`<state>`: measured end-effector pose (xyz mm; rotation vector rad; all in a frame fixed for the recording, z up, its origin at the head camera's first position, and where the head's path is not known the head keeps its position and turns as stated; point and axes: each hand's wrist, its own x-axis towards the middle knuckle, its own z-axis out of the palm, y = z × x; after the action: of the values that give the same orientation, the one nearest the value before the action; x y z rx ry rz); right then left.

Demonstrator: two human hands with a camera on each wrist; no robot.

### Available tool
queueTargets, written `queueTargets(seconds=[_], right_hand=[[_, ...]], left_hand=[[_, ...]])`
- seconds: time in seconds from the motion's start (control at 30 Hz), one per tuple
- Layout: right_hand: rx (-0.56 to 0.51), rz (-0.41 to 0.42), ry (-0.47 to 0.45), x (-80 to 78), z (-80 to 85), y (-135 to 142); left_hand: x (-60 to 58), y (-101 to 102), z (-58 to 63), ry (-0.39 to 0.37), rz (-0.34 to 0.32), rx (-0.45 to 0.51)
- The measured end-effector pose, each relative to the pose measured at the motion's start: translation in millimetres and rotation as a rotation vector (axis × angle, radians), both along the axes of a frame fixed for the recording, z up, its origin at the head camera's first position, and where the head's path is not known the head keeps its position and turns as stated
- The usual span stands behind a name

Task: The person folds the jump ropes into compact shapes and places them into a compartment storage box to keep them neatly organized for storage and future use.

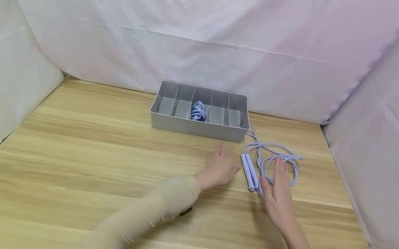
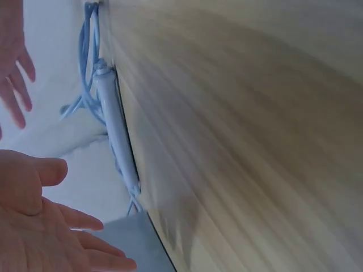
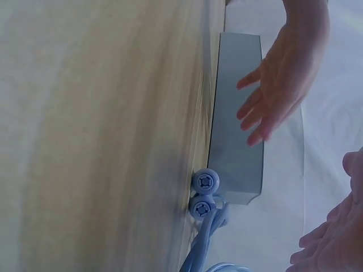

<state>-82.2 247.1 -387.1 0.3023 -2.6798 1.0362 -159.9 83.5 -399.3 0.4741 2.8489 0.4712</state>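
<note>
A light blue jump rope (image 1: 249, 172) lies loosely looped on the table, its two handles side by side. Just left of those handles hovers my left hand (image 1: 219, 167), slightly blurred, its fingers extended and holding nothing. My right hand (image 1: 279, 195) is over the rope's loops on the right, fingers straight and thumb spread; whether it touches the cord I cannot tell. In the left wrist view the left palm (image 2: 34, 226) faces the handles (image 2: 116, 127) with nothing in it. The right wrist view shows the handle ends (image 3: 205, 181) close to the grey box.
A grey organizer box (image 1: 199, 128) with several compartments stands at the back of the wooden table (image 1: 83, 159). Its middle compartment holds a coiled blue cord (image 1: 198, 111). White cloth (image 1: 192, 64) hangs behind and along both sides.
</note>
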Motion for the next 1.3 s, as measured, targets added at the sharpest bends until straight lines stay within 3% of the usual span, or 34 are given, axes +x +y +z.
queueTargets(seconds=[0.17, 0.33, 0.53, 0.7, 0.83, 1.0, 1.3], right_hand=[[-0.04, 0.007, -0.032, 5.5, 2.8, 1], [-0.076, 0.022, -0.042, 9.2, 7.5, -5], [-0.103, 0.011, -0.034, 13.8, 10.7, -12], [-0.119, 0.027, -0.032, 15.4, 11.1, -15], [-0.141, 0.047, -0.052, 16.6, 11.3, -16], [-0.141, 0.046, -0.08, 18.5, 13.2, -17], [-0.148, 0.07, -0.087, 16.8, 13.0, -19]], left_hand=[[0.2, 32, -0.1, -0.014, -0.007, -0.105], [1.9, 56, 0.8, -0.025, 0.005, -0.115], [4.7, 75, -2.1, -0.065, 0.049, -0.123], [5.5, 83, -9.6, -0.016, 0.085, -0.217], [3.5, 76, -16.0, -0.012, 0.046, -0.241], [0.9, 56, -16.0, -0.076, -0.035, -0.179], [-7.1, 6, -13.1, -0.145, -0.04, -0.178]])
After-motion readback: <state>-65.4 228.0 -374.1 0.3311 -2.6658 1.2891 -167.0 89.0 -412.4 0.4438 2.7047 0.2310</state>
